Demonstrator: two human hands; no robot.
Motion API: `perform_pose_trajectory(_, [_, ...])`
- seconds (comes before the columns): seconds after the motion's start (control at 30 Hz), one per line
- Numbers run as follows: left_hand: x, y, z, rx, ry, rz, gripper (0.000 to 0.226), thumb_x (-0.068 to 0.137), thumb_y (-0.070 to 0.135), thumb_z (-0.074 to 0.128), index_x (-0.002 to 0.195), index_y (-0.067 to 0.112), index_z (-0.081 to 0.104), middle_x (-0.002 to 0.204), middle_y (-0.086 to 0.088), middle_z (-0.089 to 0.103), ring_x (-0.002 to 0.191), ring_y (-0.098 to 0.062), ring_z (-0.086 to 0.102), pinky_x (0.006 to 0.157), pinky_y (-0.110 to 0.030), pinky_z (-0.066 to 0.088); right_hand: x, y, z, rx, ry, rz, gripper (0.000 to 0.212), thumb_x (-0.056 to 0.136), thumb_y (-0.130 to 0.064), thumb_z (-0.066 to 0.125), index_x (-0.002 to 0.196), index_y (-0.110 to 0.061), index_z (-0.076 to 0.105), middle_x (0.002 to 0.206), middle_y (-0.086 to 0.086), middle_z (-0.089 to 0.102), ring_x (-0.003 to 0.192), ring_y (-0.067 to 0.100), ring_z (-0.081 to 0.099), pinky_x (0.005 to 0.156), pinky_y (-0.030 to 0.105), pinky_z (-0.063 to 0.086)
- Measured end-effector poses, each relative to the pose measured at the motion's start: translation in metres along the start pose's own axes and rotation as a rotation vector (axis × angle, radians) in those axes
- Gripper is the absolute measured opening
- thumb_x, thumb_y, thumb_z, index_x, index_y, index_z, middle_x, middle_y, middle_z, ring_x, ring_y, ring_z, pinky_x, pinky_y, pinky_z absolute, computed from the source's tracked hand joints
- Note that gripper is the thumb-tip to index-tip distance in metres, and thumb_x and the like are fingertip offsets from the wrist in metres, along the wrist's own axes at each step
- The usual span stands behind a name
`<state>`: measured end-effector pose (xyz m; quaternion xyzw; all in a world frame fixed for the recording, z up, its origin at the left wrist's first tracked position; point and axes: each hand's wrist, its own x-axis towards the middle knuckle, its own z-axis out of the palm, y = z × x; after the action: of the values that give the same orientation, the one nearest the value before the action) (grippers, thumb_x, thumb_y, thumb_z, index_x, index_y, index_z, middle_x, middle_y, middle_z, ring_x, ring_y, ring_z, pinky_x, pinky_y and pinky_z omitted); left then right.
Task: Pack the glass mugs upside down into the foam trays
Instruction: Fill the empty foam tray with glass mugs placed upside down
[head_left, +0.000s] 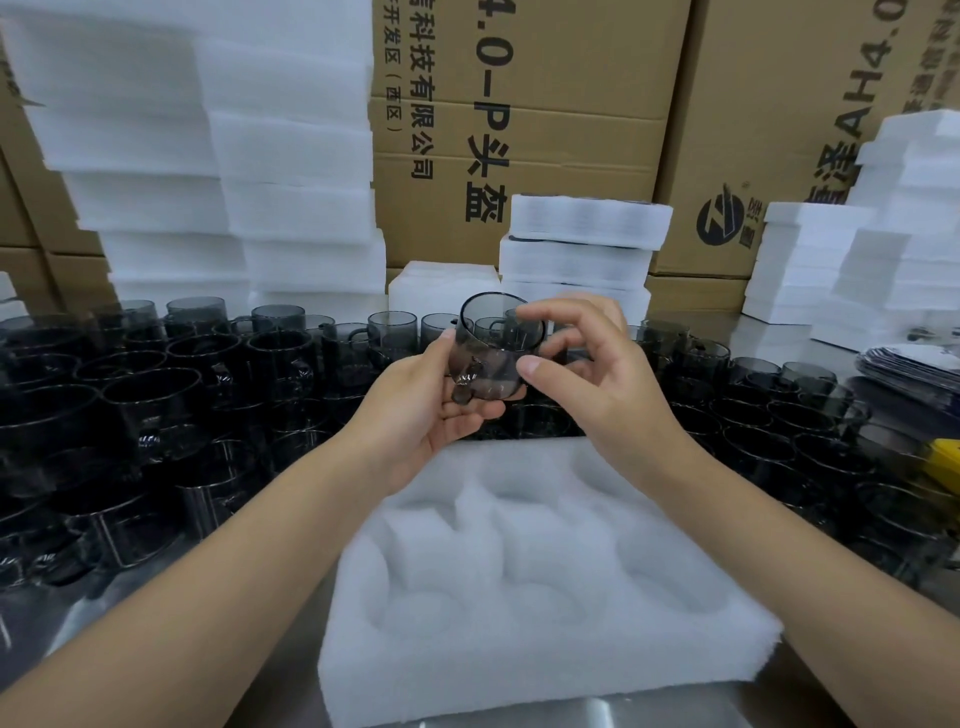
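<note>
A smoky grey glass mug (493, 345) is held in the air above the far edge of a white foam tray (545, 649), its rim tilted up and away from me. My left hand (431, 405) cradles the mug from below and the left, fingers curled round its base and handle. My right hand (597, 364) is at the mug's right side, thumb and fingertips curved close to the glass; whether they pinch it is unclear. The tray's round pockets hold nothing.
Several grey glass mugs (171, 395) crowd the table to the left, behind and to the right (800, 415). Stacks of white foam (291, 171) stand at the back, with cardboard boxes (561, 130) behind. A yellow object (943, 462) lies at the right edge.
</note>
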<state>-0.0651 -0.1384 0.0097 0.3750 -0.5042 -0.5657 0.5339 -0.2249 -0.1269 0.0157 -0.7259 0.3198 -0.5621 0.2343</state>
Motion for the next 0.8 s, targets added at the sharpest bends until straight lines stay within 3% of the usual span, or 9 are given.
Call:
perform_pose_trajectory(0.1, [-0.001, 0.001, -0.001, 0.009, -0.017, -0.007, 0.046, 0.104, 0.036, 0.036, 0.085, 0.012, 0.071, 0.074, -0.01, 0.074, 0.05, -0.008, 0.064, 0.043, -0.014, 0.047, -0.001, -0.001, 0.002, 0.063, -0.059, 0.033, 0.032, 0.077, -0.024, 0.064, 0.105, -0.038, 0.06, 0.121, 0.002, 0.055, 0.111, 0.02, 0.055, 0.092, 0.045, 0.05])
perform_pose_trajectory(0.17, [-0.002, 0.003, -0.001, 0.015, -0.033, -0.024, 0.043, 0.103, 0.036, 0.037, 0.091, 0.01, 0.069, 0.073, -0.009, 0.074, 0.052, -0.01, 0.065, 0.044, -0.015, 0.049, -0.002, -0.001, 0.003, 0.069, -0.057, 0.039, 0.029, 0.076, -0.023, 0.065, 0.102, -0.035, 0.06, 0.117, 0.0, 0.061, 0.112, 0.022, 0.056, 0.091, 0.051, 0.049])
perform_pose_trajectory(0.27, [-0.003, 0.006, -0.002, 0.017, -0.119, -0.048, 0.041, 0.1, 0.043, 0.038, 0.11, 0.013, 0.064, 0.076, -0.008, 0.073, 0.062, -0.016, 0.07, 0.053, -0.019, 0.054, -0.002, -0.001, 0.003, 0.041, -0.012, 0.039, 0.024, 0.074, -0.023, 0.068, 0.095, -0.031, 0.061, 0.108, -0.007, 0.064, 0.106, 0.017, 0.058, 0.086, 0.046, 0.052])
perform_pose_trajectory(0.33, [-0.004, 0.011, -0.008, 0.021, -0.212, -0.059, 0.042, 0.092, 0.048, 0.046, 0.116, 0.018, 0.063, 0.089, -0.011, 0.074, 0.075, -0.022, 0.072, 0.061, -0.022, 0.056, -0.001, 0.0, 0.001, 0.057, -0.02, 0.05, 0.024, 0.077, -0.019, 0.068, 0.098, -0.029, 0.061, 0.105, -0.01, 0.066, 0.104, 0.015, 0.06, 0.086, 0.041, 0.052])
perform_pose_trajectory(0.47, [-0.007, 0.026, -0.033, 0.23, -0.334, -0.019, 0.048, 0.073, 0.037, 0.073, 0.114, 0.02, 0.057, 0.102, -0.007, 0.073, 0.091, -0.023, 0.071, 0.071, -0.024, 0.057, -0.002, 0.002, 0.003, 0.165, -0.118, 0.057, 0.036, 0.086, 0.001, 0.064, 0.11, -0.025, 0.056, 0.115, 0.002, 0.062, 0.102, 0.011, 0.062, 0.087, 0.028, 0.051])
perform_pose_trajectory(0.63, [-0.01, 0.037, -0.051, 0.586, -0.312, 0.045, 0.064, 0.053, 0.036, 0.082, 0.106, 0.014, 0.054, 0.105, 0.002, 0.073, 0.092, -0.015, 0.07, 0.084, -0.033, 0.056, -0.004, -0.001, 0.006, 0.221, -0.213, 0.1, 0.039, 0.08, -0.003, 0.068, 0.11, -0.024, 0.055, 0.108, 0.006, 0.065, 0.095, 0.009, 0.066, 0.084, 0.023, 0.052])
perform_pose_trajectory(0.73, [-0.014, 0.043, -0.051, 0.726, -0.34, 0.061, 0.081, 0.047, 0.044, 0.084, 0.122, 0.037, 0.053, 0.104, 0.004, 0.07, 0.094, -0.016, 0.068, 0.09, -0.033, 0.053, -0.004, 0.0, 0.005, 0.199, -0.235, 0.141, 0.039, 0.077, -0.002, 0.071, 0.107, -0.023, 0.058, 0.101, 0.009, 0.068, 0.085, 0.012, 0.067, 0.079, 0.024, 0.053])
perform_pose_trajectory(0.8, [-0.018, 0.048, -0.052, 0.89, -0.413, 0.05, 0.079, 0.048, 0.052, 0.083, 0.12, 0.057, 0.05, 0.104, 0.006, 0.067, 0.097, -0.015, 0.065, 0.092, -0.033, 0.051, -0.005, 0.001, 0.006, 0.187, -0.276, 0.156, 0.036, 0.074, -0.01, 0.074, 0.104, -0.023, 0.06, 0.094, 0.007, 0.07, 0.08, 0.014, 0.067, 0.08, 0.029, 0.055])
